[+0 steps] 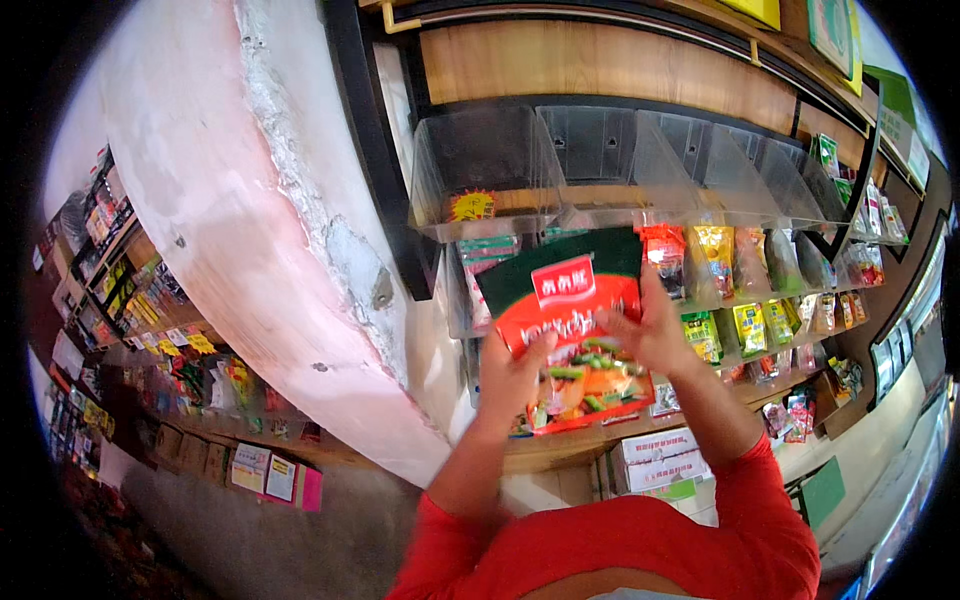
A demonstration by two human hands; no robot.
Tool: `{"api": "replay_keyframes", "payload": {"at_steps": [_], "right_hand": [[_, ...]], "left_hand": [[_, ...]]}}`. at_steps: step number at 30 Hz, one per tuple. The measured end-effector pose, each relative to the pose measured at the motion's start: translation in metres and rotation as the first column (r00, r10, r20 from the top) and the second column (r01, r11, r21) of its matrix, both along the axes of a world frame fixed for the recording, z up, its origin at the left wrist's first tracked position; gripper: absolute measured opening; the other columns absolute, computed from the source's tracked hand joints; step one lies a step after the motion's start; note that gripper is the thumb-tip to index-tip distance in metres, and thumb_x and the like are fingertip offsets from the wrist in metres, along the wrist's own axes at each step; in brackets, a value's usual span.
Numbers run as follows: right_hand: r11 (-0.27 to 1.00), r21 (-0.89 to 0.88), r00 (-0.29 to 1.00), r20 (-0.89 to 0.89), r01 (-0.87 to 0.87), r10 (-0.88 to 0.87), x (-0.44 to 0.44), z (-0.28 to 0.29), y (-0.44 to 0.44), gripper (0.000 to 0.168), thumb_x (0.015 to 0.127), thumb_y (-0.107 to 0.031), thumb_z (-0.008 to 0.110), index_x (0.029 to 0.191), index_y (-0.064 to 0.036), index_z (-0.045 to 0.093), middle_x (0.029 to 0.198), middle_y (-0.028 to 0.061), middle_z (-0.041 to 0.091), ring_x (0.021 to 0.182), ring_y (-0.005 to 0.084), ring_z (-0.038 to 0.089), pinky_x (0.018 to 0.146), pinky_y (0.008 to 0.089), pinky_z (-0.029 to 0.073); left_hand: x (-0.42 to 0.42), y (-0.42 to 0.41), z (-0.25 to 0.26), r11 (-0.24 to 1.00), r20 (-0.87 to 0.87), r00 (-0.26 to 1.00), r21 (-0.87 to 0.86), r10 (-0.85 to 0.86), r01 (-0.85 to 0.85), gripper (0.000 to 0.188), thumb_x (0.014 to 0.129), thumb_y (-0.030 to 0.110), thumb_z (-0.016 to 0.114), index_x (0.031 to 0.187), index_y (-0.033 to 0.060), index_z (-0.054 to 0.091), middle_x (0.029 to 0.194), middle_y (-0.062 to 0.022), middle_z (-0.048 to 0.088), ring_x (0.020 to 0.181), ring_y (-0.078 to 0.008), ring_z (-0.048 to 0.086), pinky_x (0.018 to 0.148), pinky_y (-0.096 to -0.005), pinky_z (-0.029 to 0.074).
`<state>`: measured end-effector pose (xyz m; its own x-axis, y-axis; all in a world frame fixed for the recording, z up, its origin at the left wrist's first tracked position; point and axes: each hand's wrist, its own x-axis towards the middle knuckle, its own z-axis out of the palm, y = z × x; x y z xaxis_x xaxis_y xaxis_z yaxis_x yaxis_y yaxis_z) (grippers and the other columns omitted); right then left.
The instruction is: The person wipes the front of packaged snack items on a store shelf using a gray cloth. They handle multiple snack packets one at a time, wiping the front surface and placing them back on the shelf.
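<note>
A flat red and dark green food packet (592,300) with printed writing and a picture of vegetables is held up in front of me. My left hand (510,371) grips its left edge, thumb lying across the front. On the right edge my right hand (652,330) holds it too, with its thumb over the printed face. The fingers behind the packet are hidden. Behind it stands a row of transparent plastic bins (487,176), the leftmost bearing a yellow starburst price tag (472,205). Part of the bin row below, with pink-and-green packets (487,259), is covered by the packet.
Colourful snack packets (750,328) fill lower bins to the right. White cartons (664,457) sit under the shelf. A chipped white and pink pillar (225,187) rises close on my left, with another stocked shelf (187,337) beyond it.
</note>
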<state>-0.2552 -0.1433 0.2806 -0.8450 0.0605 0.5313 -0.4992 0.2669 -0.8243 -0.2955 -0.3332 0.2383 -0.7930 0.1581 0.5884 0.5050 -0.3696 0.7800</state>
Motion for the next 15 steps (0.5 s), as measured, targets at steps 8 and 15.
{"api": "replay_keyframes", "payload": {"at_steps": [8, 15], "right_hand": [[0.996, -0.09, 0.997, -0.079, -0.015, 0.008, -0.141, 0.182, -0.019, 0.027, 0.08, -0.008, 0.066, 0.105, -0.006, 0.055, 0.088, 0.0036, 0.064, 0.078, 0.0102, 0.059, 0.068, 0.0266, 0.048], [0.989, 0.002, 0.943, -0.301, 0.148, -0.14, -0.26, 0.198, -0.046, 0.023, 0.08, -0.008, 0.065, 0.096, 0.002, 0.051, 0.082, 0.0103, 0.063, 0.073, 0.0182, 0.059, 0.063, 0.0343, 0.048]], "left_hand": [[-0.064, -0.055, 0.166, 0.961, -0.112, 0.974, 0.221, 0.195, -0.167, 0.048, 0.09, 0.022, 0.057, 0.128, -0.0009, 0.04, 0.125, -0.0144, 0.048, 0.113, -0.0196, 0.049, 0.094, -0.0326, 0.042], [-0.026, -0.081, 0.08, 0.937, -0.296, 0.907, 0.273, 0.298, -0.219, 0.031, 0.091, 0.008, 0.049, 0.121, 0.0002, 0.045, 0.118, -0.0154, 0.052, 0.104, -0.0241, 0.054, 0.086, -0.0395, 0.048]]}}
